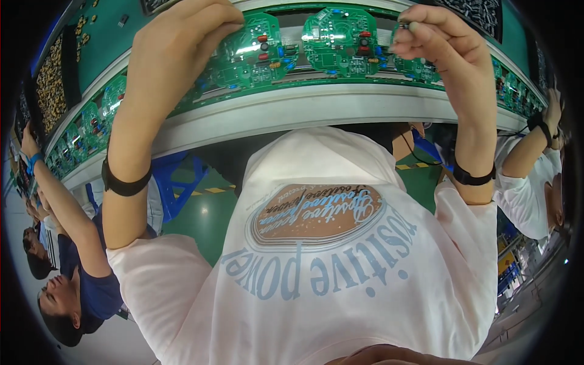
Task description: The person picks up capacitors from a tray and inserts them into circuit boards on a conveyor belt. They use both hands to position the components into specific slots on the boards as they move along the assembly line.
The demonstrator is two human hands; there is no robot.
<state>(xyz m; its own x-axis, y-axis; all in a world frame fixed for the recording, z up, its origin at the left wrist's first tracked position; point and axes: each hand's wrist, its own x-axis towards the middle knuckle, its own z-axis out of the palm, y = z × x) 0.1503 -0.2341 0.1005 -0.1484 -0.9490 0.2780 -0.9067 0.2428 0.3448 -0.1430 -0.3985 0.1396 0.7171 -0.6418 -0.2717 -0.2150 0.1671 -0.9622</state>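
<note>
My left hand reaches over the left part of a green circuit board. Its fingers are bent and pressed together at the board's upper edge, and whatever they hold is hidden behind them. To the right lies a second circuit board with red, blue and dark parts on it. Above a third circuit board, my right hand is closed in a pinch. Between its thumb and finger is a small dark electronic component, too small to tell its exact kind.
The boards sit in a row along a pale rail that curves across the view. Bins of yellow parts and dark metal parts stand beyond it. Co-workers' arms reach toward the line at left and right.
</note>
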